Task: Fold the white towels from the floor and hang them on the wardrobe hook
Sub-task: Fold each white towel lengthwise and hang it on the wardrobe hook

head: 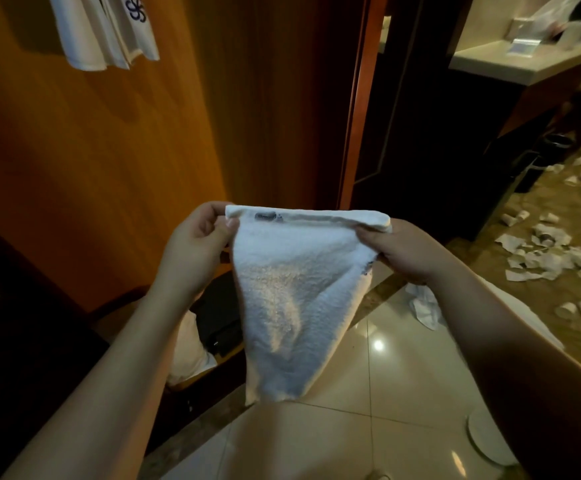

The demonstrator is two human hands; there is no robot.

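A small white towel (292, 292) hangs folded in front of me, its top hem with a dark label stretched level between both hands. My left hand (197, 242) pinches the top left corner. My right hand (403, 249) grips the top right corner, fingers curled over the edge. The towel narrows toward its lower end above the tiled floor. Another white towel (109, 32) with a dark blue flower emblem hangs high on the wooden wardrobe panel (126, 150) at the upper left; its hook is out of view.
Crumpled paper and paper cups (545, 251) litter the brown floor at the right. A white cloth (424, 306) lies on the tiles behind my right forearm. A dark bag (218, 317) sits low by the wardrobe. A counter (510, 64) stands upper right, a white plate (483, 441) lower right.
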